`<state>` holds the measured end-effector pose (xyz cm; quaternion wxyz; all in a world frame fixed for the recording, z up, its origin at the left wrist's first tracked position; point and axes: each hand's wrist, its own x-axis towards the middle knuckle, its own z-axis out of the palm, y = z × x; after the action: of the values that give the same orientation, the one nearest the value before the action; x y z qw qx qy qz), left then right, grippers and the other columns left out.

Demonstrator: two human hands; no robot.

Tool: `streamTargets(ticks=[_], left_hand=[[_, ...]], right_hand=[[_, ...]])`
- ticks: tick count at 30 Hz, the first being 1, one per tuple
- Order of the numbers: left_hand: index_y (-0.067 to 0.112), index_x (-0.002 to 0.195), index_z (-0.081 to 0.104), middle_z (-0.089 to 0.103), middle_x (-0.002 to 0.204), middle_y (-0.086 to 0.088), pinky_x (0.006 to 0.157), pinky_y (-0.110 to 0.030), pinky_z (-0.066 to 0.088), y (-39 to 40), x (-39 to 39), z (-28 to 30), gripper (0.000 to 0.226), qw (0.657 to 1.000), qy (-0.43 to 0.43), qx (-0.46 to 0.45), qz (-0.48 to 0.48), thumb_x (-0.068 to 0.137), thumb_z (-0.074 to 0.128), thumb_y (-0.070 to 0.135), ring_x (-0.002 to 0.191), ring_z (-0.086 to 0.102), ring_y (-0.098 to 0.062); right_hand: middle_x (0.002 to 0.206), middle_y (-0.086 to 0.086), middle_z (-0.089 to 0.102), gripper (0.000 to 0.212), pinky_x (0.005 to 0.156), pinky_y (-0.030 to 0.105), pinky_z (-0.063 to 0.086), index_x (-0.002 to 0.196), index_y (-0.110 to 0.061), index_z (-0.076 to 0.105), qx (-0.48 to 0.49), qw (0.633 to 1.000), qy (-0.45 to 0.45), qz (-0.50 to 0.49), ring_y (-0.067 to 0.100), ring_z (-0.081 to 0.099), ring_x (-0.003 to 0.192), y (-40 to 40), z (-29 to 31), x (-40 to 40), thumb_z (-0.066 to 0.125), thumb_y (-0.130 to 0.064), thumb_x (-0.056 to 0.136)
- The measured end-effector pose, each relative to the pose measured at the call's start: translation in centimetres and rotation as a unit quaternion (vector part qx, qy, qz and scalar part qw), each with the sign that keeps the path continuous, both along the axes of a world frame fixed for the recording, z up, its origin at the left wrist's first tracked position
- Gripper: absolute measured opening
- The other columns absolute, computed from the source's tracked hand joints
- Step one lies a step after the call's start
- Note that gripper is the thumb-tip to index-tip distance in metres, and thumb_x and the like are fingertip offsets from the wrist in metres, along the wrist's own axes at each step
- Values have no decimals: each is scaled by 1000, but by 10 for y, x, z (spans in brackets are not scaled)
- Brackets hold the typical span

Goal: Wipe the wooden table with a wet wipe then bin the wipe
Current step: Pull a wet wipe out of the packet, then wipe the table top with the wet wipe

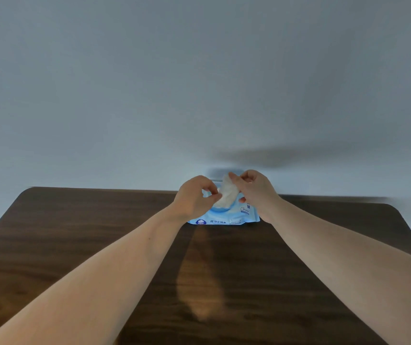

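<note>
A blue pack of wet wipes point(227, 219) lies flat near the far edge of the dark wooden table point(75, 232). A white wet wipe point(227, 192) stands up out of the pack's top. My right hand point(254, 189) pinches the wipe's upper end between thumb and fingers. My left hand point(194, 195) is on the left side of the pack, its fingertips curled at the wipe's lower left edge. Both hands cover most of the pack's top; whether its lid is up is hidden.
A plain pale wall point(199, 83) rises right behind the table's far edge. The table's rounded far corners sit at left point(29, 191) and right point(391, 206). No bin is in view.
</note>
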<state>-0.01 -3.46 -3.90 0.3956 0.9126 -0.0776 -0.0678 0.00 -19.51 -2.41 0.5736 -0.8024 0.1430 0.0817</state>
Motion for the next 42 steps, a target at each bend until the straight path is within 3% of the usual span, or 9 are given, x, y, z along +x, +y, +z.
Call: streamTargets(ticks=[5, 13, 17, 20, 25, 29, 33, 38, 42], left_hand=[[16, 61, 48, 43, 69, -10, 65, -33, 34, 9, -10, 24, 16, 961, 167, -213, 54, 73, 58, 19, 67, 40, -22], [11, 64, 48, 45, 65, -3, 56, -21, 37, 28, -29, 43, 6, 928, 266, -261, -19, 66, 53, 13, 60, 43, -14], [21, 45, 44, 39, 51, 7, 49, -18, 32, 40, -42, 51, 22, 934, 282, -213, -53, 65, 50, 13, 48, 37, -7], [25, 44, 42, 35, 52, 9, 54, -22, 27, 58, -51, 52, 26, 952, 251, -167, -57, 64, 54, 14, 52, 33, -9], [14, 61, 51, 60, 75, 1, 66, -30, 43, 94, -59, 40, 18, 986, 162, -20, 13, 78, 56, 11, 74, 56, -18], [18, 101, 66, 66, 108, 3, 91, -32, 48, 127, -62, 19, 19, 989, 74, 103, 78, 89, 57, 30, 105, 60, -19], [21, 141, 39, 45, 145, 1, 106, -39, 39, 170, -82, -7, 51, 974, 118, 154, 119, 95, 47, 42, 130, 45, -24], [24, 151, 15, 15, 160, 1, 115, -47, 27, 219, -119, -43, 69, 936, 199, 264, 119, 94, 41, 52, 145, 21, -24], [21, 152, 7, 7, 161, 0, 118, -47, 16, 254, -147, -70, 74, 915, 230, 314, 109, 94, 34, 57, 147, 6, -20]], right_hand=[[114, 13, 63, 28, 99, 40, 46, 99, -9, 63, 123, 989, 79, 2, 26, 57, 112, 0, 7, 0, 62, -35, 88], [127, 1, 57, 49, 100, 36, 44, 129, -32, 45, 186, 954, 133, 192, 17, 56, 117, 12, 13, -14, 68, -29, 85], [129, 1, 56, 66, 107, 37, 38, 134, -36, 44, 163, 942, 117, 268, 18, 54, 119, 21, 15, -16, 69, -3, 82], [103, 11, 63, 31, 92, 42, 50, 109, -12, 65, 63, 943, 96, 312, 27, 62, 94, 31, 19, -17, 74, -13, 79], [83, 2, 60, 27, 77, 30, 49, 93, -8, 68, -35, 966, 38, 252, 17, 58, 82, 61, 20, -17, 80, -22, 73], [73, -4, 51, 14, 61, 25, 36, 77, -12, 59, -182, 950, -70, 243, 16, 49, 74, 96, 11, -17, 72, -17, 79], [80, -1, 56, 11, 65, 29, 36, 83, -15, 57, -313, 903, -142, 259, 22, 51, 79, 137, -15, -24, 60, -25, 86], [85, 2, 59, 36, 75, 32, 45, 79, -18, 56, -329, 848, -97, 404, 20, 55, 84, 194, -63, -55, 44, -49, 94], [93, 6, 64, 40, 71, 30, 43, 99, -13, 60, -381, 817, -109, 420, 21, 61, 91, 219, -93, -70, 31, -40, 100]])
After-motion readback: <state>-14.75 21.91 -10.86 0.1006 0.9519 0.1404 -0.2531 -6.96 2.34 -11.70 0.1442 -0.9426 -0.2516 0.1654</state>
